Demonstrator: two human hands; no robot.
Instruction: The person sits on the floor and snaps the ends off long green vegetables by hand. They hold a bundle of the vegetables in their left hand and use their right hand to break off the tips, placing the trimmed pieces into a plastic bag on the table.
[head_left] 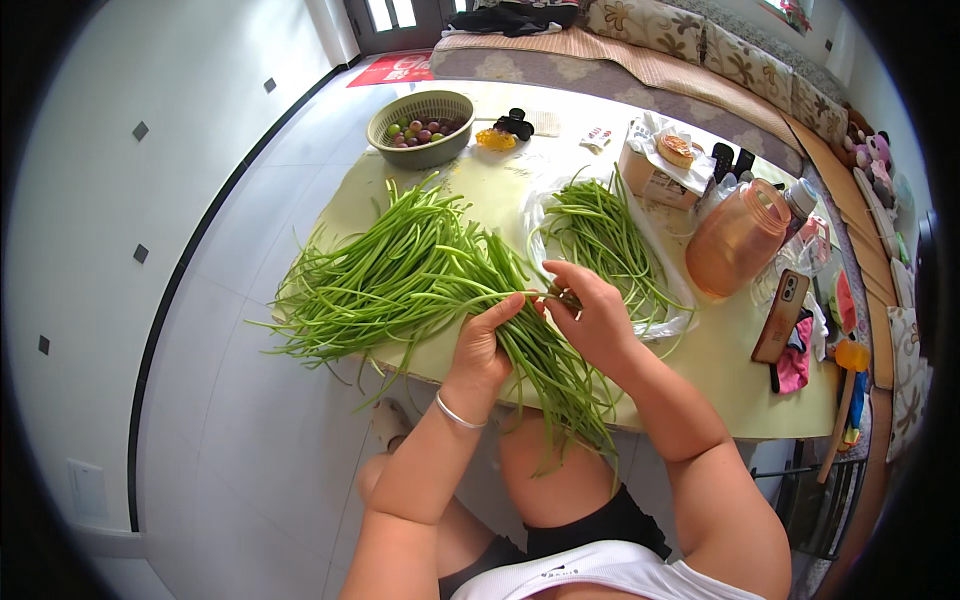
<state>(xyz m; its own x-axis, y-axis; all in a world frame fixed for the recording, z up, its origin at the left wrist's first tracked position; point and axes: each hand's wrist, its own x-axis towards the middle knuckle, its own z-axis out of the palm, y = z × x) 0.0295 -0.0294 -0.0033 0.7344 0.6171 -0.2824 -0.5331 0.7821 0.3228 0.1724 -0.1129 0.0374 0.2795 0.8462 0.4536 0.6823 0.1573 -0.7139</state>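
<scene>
A large pile of long thin green vegetable stems (pixel 390 270) lies across the near left of the table and hangs over its front edge. My left hand (pixel 487 342) pinches a stem between thumb and fingers, with loose stems around it. Close beside it, my right hand (pixel 592 312) has its fingers bent together at the stems' ends, around a small dark bit that I cannot make out clearly. Beyond my right hand, more green stems (pixel 600 235) rest in a white plastic bag (pixel 675 322).
At the back stands a colander (pixel 418 155) of grapes, near a black hair claw (pixel 515 124). Right of the bag are a box (pixel 655 183), an orange-tinted jug (pixel 735 240) and a phone (pixel 781 315). A patterned sofa (pixel 745 65) runs behind the table.
</scene>
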